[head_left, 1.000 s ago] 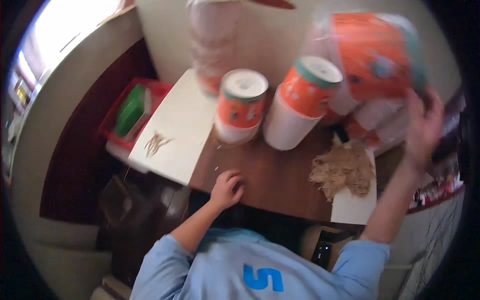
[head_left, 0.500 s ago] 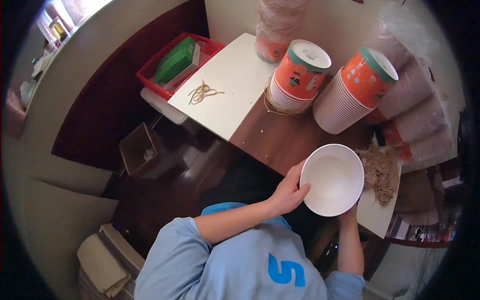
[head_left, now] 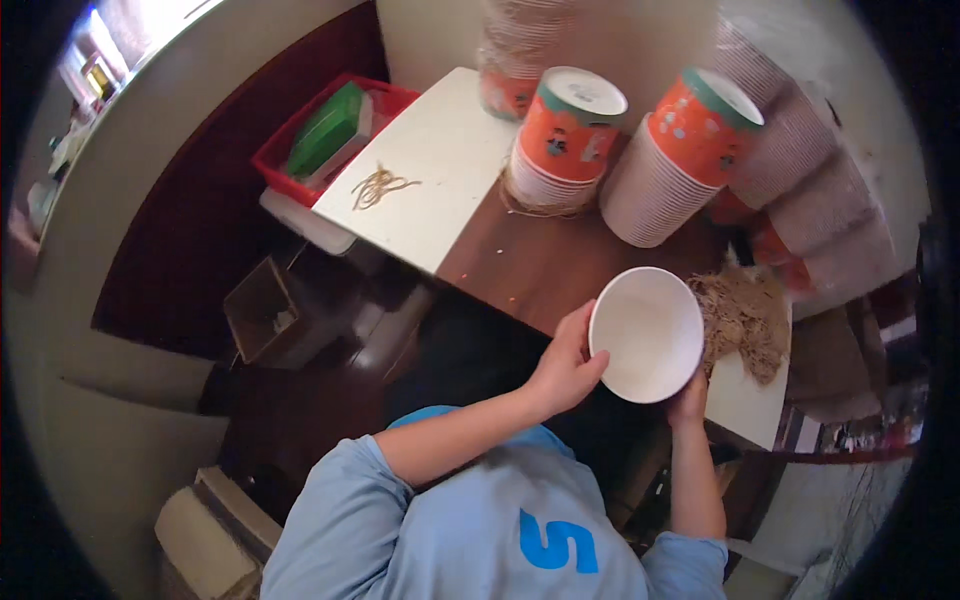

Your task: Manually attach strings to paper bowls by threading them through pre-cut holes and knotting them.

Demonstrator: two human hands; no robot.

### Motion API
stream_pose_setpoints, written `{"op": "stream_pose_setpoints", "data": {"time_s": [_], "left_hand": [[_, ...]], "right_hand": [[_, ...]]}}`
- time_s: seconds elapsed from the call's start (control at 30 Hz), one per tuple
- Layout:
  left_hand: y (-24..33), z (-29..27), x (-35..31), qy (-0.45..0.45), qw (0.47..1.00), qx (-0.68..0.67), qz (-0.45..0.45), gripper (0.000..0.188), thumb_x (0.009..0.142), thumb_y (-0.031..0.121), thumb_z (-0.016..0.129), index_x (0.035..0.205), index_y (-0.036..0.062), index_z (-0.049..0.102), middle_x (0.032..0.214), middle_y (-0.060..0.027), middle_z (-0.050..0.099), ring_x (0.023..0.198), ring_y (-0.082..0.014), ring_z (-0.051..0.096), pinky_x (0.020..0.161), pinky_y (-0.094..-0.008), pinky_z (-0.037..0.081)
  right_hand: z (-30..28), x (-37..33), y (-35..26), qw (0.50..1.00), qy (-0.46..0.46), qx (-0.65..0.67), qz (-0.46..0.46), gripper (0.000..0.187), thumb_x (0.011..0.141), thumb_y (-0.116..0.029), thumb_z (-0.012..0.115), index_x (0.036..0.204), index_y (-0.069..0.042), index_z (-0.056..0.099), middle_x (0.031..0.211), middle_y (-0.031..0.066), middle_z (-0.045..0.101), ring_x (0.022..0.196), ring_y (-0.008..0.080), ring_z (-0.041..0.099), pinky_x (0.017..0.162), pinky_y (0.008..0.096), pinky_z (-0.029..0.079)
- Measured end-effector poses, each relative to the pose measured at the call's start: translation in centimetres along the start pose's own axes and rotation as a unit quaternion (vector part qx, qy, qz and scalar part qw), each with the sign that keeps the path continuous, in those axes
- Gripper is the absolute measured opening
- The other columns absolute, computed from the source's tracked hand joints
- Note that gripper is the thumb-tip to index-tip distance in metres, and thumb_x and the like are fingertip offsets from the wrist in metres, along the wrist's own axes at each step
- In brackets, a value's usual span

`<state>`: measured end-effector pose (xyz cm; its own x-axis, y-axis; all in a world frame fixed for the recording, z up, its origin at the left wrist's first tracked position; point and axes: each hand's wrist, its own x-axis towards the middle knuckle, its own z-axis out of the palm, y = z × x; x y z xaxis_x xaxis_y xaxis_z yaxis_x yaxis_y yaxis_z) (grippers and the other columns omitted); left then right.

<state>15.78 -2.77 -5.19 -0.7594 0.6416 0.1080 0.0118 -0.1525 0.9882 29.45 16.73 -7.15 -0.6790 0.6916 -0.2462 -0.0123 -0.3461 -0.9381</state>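
Note:
Between my hands is a round white paper bucket [head_left: 647,335], its open mouth tilted toward me and its inside bare. My left hand [head_left: 568,365] grips its left side, thumb at the rim. At the lower right my right hand [head_left: 688,400] holds the bucket from beneath, most of its fingers hidden behind the wall. Beyond it on the brown tabletop, an upside-down stack of orange and green buckets [head_left: 568,140] stands with twine round its base. To its right, a taller nested stack [head_left: 685,150] leans. A heap of brown twine [head_left: 745,320] lies just right of the held bucket.
Plastic-wrapped bucket stacks [head_left: 800,165] crowd the right back. Loose strands of twine [head_left: 380,187] lie on the white tabletop [head_left: 430,150]. A red bin [head_left: 275,155] holds a green box [head_left: 328,130]. A cardboard box [head_left: 262,315] is on the floor, left of the table.
The view has shifted a little, so the table and stacks sit further left and higher. The bucket stays in both hands, its mouth turned slightly.

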Motion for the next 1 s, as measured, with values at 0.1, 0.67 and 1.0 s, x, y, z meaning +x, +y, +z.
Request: {"op": "stream_pose_setpoints", "data": {"time_s": [0.1,0.67,1.0], "left_hand": [[1.0,-0.2,1.5,-0.004,1.0,0.023,0.005,0.065,0.081,0.006,0.061,0.138,0.0021,0.029,0.123,-0.0162,0.041,0.105,-0.0219,0.052,0.085,-0.0308,0.047],[0.7,-7.0,2.5,-0.021,0.987,-0.032,-0.154,0.042,0.087,0.01,0.062,0.126,0.0023,0.046,0.118,-0.0054,0.053,0.092,-0.0095,0.055,0.079,-0.0234,0.046],[1.2,-4.8,2.0,-0.066,0.989,-0.028,-0.126,0.039,0.087,0.007,0.061,0.124,0.006,0.047,0.09,0.0023,0.054,0.071,-0.0032,0.047,0.064,-0.0177,0.04]], "right_hand": [[1.1,-0.5,-2.2,0.999,-0.035,-0.006,-0.008,0.052,0.098,-0.043,0.03,0.129,-0.005,0.047,0.128,0.009,0.052,0.118,0.0208,0.048,0.101,0.0368,0.035],[9.1,-8.5,-17.8,0.914,-0.251,-0.081,-0.308,0.045,0.098,-0.033,0.035,0.105,0.003,0.061,0.119,0.0194,0.054,0.112,0.0288,0.052,0.097,0.039,0.04],[13.5,-12.5,-25.8,0.82,-0.527,0.096,-0.202,0.065,0.09,-0.061,0.035,0.114,-0.009,0.065,0.13,0.0327,0.04,0.123,0.0453,0.036,0.101,0.0571,0.03]]}}
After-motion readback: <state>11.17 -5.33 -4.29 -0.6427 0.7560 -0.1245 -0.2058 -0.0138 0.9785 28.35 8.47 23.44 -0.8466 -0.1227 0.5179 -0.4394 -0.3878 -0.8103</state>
